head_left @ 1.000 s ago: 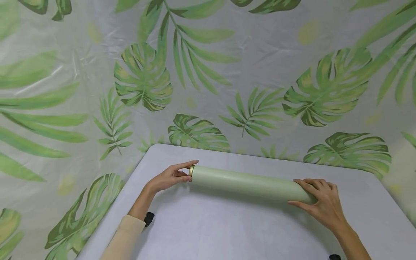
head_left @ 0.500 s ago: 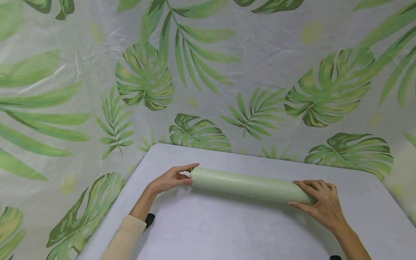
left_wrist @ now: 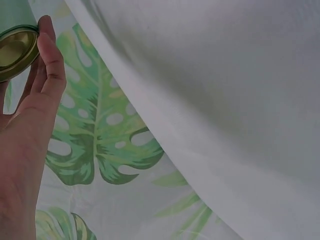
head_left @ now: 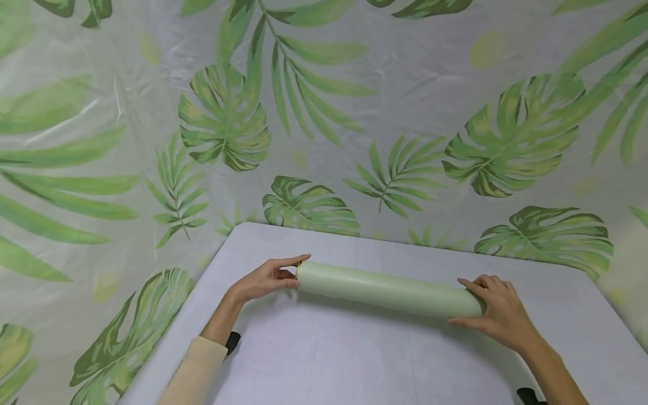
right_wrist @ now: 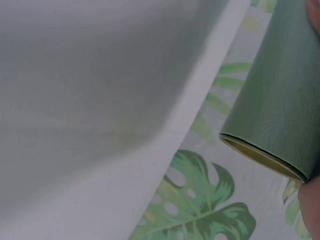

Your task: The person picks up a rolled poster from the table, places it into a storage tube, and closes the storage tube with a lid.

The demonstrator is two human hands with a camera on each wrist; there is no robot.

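Step in hand: I judge I am steadying the pale green roll [head_left: 387,291] at both ends where it lies on the grey table [head_left: 324,360], lower middle of the head frame, slanting down to the right
Left hand: my left hand [head_left: 263,278] sits at the roll's left end, forefinger stretched over the top and thumb under, lightly pinching the gold rim [left_wrist: 16,47]
Right hand: my right hand [head_left: 498,312] is curled over the roll's right end, thumb on the near side, fingers arched across the top
Next move: I reckon it calls for both hands working evenly, since 1 end ahead of the other would skew the roll; the free edge has to be found first
Hidden: I cannot see any loose edge or seam on the roll; the right end cap is covered by my palm in the head view
Hard to make out: both wrist views are mostly blurred table and leaf-print backdrop [head_left: 223,118]; only 1 finger edge shows at the far right of the right wrist view
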